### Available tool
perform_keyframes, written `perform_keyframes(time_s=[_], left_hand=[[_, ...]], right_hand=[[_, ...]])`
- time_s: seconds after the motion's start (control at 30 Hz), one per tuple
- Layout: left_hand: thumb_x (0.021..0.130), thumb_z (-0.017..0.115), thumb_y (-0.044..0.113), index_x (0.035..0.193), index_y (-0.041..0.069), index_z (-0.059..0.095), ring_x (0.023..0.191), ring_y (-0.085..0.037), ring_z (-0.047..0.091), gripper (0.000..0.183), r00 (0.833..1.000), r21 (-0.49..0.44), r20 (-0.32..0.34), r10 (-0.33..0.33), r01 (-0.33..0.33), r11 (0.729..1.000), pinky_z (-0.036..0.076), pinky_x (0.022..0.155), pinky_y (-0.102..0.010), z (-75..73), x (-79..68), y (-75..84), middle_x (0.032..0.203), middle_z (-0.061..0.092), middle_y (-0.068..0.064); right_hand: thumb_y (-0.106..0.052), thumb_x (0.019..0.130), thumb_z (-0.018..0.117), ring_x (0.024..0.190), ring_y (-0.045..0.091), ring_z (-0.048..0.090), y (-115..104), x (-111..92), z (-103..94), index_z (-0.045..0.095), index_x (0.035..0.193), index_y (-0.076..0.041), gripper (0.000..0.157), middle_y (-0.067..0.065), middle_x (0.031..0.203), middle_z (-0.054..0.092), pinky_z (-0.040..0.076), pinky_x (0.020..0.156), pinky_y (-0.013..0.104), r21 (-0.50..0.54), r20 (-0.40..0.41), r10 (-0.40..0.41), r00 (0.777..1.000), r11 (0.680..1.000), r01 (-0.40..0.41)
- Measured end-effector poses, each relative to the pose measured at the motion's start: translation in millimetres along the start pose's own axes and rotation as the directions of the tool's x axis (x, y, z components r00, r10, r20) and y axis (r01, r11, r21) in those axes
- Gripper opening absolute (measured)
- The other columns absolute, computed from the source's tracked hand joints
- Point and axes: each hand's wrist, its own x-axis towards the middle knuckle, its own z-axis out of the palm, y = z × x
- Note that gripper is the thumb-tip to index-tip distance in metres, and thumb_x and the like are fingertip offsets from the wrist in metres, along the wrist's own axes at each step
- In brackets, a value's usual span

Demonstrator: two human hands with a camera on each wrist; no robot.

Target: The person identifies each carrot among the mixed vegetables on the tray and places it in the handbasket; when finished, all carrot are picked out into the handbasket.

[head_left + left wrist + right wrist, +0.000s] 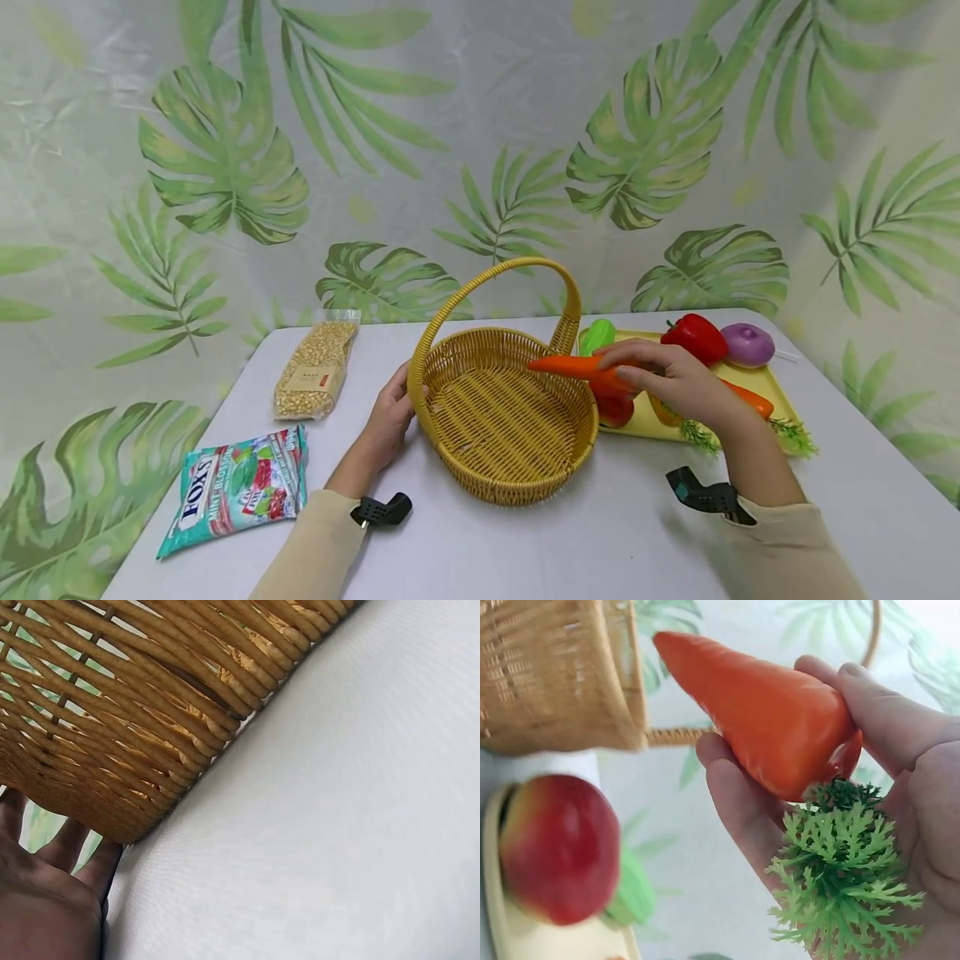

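Observation:
My right hand (675, 379) holds an orange carrot (570, 367) with its tip toward the left, over the right side of a round woven basket (510, 492). In the right wrist view, thumb and fingers grip the carrot's thick end (795, 727), and its green leafy top (840, 862) hangs against the palm. At the basket's left side is my left hand (390, 417), its thumb at the rim beside the tall handle (450, 308). The left wrist view shows the fingers (64, 844) against the woven wall (112, 750).
Right of the basket, a yellow tray (780, 392) bears a red pepper (693, 335), a purple onion (747, 345), a green vegetable (597, 335), a red-yellow fruit (562, 847) and another carrot (750, 400). At left lie a grain bag (315, 367) and a candy bag (236, 483).

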Motion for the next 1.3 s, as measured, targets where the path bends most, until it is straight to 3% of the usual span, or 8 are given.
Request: perform_keyframes(time_s=[0.23,0.33,0.47,0.6,0.7,0.8,1.07,1.3], left_hand=[[0.102,0.050,0.014,0.152,0.022,0.037,0.146,-0.021,0.034,0.052,1.000,-0.002,0.000,0.004,-0.004,1.000,0.032,0.114,-0.033,0.3,0.0,0.1,0.156,0.041,-0.002],[0.103,0.049,0.014,0.152,0.022,0.037,0.147,-0.021,0.033,0.052,1.000,0.000,-0.001,0.009,-0.009,1.000,0.029,0.116,-0.039,0.2,0.0,0.2,0.157,0.040,-0.001],[0.102,0.049,0.014,0.153,0.022,0.037,0.148,-0.021,0.032,0.053,1.000,0.009,-0.004,0.022,-0.022,1.000,0.027,0.118,-0.043,-0.1,-0.7,-0.1,0.158,0.039,-0.001],[0.102,0.049,0.014,0.152,0.021,0.038,0.146,-0.022,0.034,0.052,1.000,0.015,-0.011,0.027,-0.027,1.000,0.029,0.116,-0.042,-0.4,-0.7,-0.3,0.157,0.041,-0.003],[0.102,0.050,0.014,0.152,0.020,0.039,0.145,-0.023,0.035,0.051,0.999,0.018,-0.014,0.028,-0.028,0.999,0.031,0.116,-0.042,-0.5,-0.2,-0.4,0.155,0.042,-0.004],[0.102,0.050,0.014,0.152,0.019,0.040,0.145,-0.023,0.036,0.051,0.999,0.015,-0.015,0.032,-0.032,0.999,0.031,0.116,-0.043,-0.2,0.4,-0.6,0.155,0.042,-0.005],[0.102,0.049,0.013,0.152,0.018,0.039,0.146,-0.024,0.034,0.052,0.999,0.009,-0.009,0.039,-0.039,0.999,0.029,0.117,-0.047,1.3,1.6,-0.3,0.157,0.041,-0.005],[0.102,0.048,0.013,0.153,0.017,0.038,0.148,-0.024,0.033,0.052,0.999,0.028,-0.012,0.040,-0.040,0.999,0.028,0.118,-0.048,1.0,0.7,0.0,0.159,0.039,-0.005]], right_hand=[[-0.022,0.099,0.063,0.103,0.018,0.064,-4.8,9.4,19.4,0.064,0.128,-0.027,0.030,0.000,0.131,0.064,0.056,0.084,0.031,0.066,0.047,0.026,0.999,0.997,-0.029],[-0.021,0.099,0.062,0.092,0.026,0.064,-6.4,12.4,26.6,0.062,0.131,-0.025,0.033,0.004,0.129,0.063,0.057,0.075,0.035,0.112,0.082,0.021,0.996,0.993,-0.030],[-0.023,0.100,0.060,0.094,0.026,0.059,-7.0,16.0,38.0,0.062,0.131,-0.027,0.031,0.002,0.131,0.061,0.054,0.073,0.033,0.117,0.112,0.023,0.993,0.993,-0.036],[-0.019,0.100,0.059,0.117,0.022,0.055,-7.0,20.3,51.8,0.063,0.130,-0.027,0.031,0.000,0.140,0.059,0.050,0.093,0.034,0.095,0.133,-0.027,0.991,0.995,0.014],[-0.015,0.099,0.059,0.133,0.029,0.049,-8.8,23.3,61.6,0.063,0.131,-0.025,0.033,0.002,0.144,0.056,0.041,0.109,0.049,0.092,0.154,-0.061,0.986,0.995,0.047],[-0.016,0.099,0.060,0.140,0.032,0.043,-12.4,25.5,69.8,0.064,0.131,-0.028,0.035,0.001,0.146,0.055,0.034,0.112,0.059,0.073,0.175,-0.051,0.983,0.997,0.038],[-0.022,0.099,0.061,0.135,0.031,0.050,-22.0,35.4,86.4,0.064,0.132,-0.026,0.034,0.004,0.143,0.057,0.043,0.107,0.056,-0.042,0.221,-0.047,0.974,0.997,0.058],[-0.021,0.098,0.062,0.128,0.027,0.054,-27.8,47.7,95.9,0.064,0.132,-0.023,0.033,0.002,0.138,0.061,0.044,0.107,0.052,-0.039,0.288,-0.055,0.956,0.997,0.069]])
